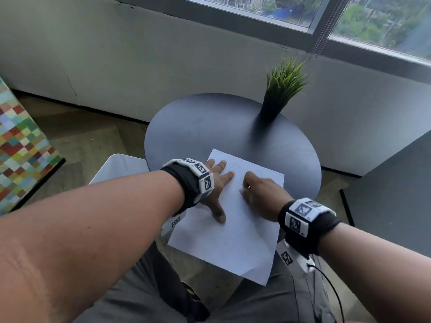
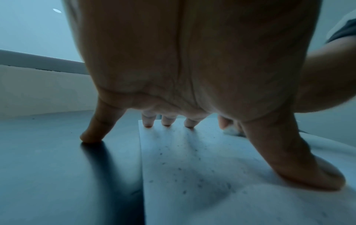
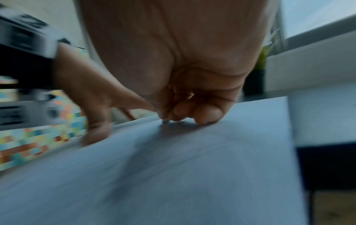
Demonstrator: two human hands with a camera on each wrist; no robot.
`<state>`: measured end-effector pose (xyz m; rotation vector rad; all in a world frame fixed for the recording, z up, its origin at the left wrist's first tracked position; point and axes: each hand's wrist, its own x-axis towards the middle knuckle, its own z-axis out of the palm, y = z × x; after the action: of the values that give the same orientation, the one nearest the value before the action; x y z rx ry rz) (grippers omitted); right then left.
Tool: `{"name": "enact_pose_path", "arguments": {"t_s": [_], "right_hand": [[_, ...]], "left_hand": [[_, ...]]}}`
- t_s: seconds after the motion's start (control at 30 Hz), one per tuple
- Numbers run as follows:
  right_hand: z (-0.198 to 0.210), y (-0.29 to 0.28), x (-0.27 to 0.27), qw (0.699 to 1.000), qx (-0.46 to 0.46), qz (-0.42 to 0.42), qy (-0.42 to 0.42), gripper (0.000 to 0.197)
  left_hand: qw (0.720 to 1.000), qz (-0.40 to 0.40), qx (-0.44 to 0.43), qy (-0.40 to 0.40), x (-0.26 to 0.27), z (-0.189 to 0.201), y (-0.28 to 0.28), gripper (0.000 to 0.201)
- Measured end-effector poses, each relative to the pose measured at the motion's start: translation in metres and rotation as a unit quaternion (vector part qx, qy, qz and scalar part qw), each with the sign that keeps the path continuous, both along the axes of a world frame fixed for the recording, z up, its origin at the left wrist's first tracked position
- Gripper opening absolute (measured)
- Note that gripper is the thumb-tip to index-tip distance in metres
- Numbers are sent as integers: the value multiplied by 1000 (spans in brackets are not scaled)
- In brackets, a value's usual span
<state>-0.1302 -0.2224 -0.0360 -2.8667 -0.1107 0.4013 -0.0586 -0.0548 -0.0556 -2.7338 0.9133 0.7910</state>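
So the sheet of paper (image 1: 233,241) sits in the lower middle of the head view. It lies flat on the round dark counter (image 1: 210,127), with its near end sticking out past the counter's edge over the person's lap.

The left hand (image 1: 210,190) is spread wide and flat on the left part of the sheet, pinning it down. The thumb (image 2: 308,170) and three fingertips press on the paper, while the little finger (image 2: 90,137) lands on the bare counter just beside the paper's edge.

The right hand (image 1: 263,194) is just right of it, near the middle of the frame, fingers curled in tight with the tips down on the paper. Maybe there's something tiny pinched in there, but the wrist view is too blurry, so I honestly can't tell if it holds anything.

A potted grass plant (image 1: 282,89) stands on the counter's far side, upper right of centre, well apart from the paper.
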Motion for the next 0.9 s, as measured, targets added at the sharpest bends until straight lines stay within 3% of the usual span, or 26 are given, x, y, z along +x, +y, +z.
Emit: {"name": "enact_pose_path", "arguments": {"t_s": [0.1,0.13,0.27,0.3,0.43,0.47,0.6,0.77,0.9], "right_hand": [[-4,18,-21,990,15,131,42,14],[-4,14,-18,990,20,128,49,13],[-3,-20,10,1000,19,-13,11,12],[-2,-19,7,1000,17,-7,7,12],[-4,-1,-24,984,24,169,47,10],[-3,-4,-23,983,20,173,50,10],[0,-28,-4,1000,-15,24,-2,12],[-2,-2,-29,983,7,179,49,10],[1,-25,0,999,-22,25,3,13]], "left_hand": [[1000,0,-1,2,1,-1,1,144],[1000,1,-2,2,1,-2,0,144],[1000,3,-8,-2,-1,-2,0,144],[1000,4,-7,-1,0,-2,0,144],[1000,3,3,-1,0,0,-1,144],[1000,1,3,-1,0,1,-1,143],[1000,-1,-4,0,-2,5,-2,135],[1000,-5,-2,4,-1,4,-2,131],[1000,-3,-9,-1,-2,3,-2,129]]}}
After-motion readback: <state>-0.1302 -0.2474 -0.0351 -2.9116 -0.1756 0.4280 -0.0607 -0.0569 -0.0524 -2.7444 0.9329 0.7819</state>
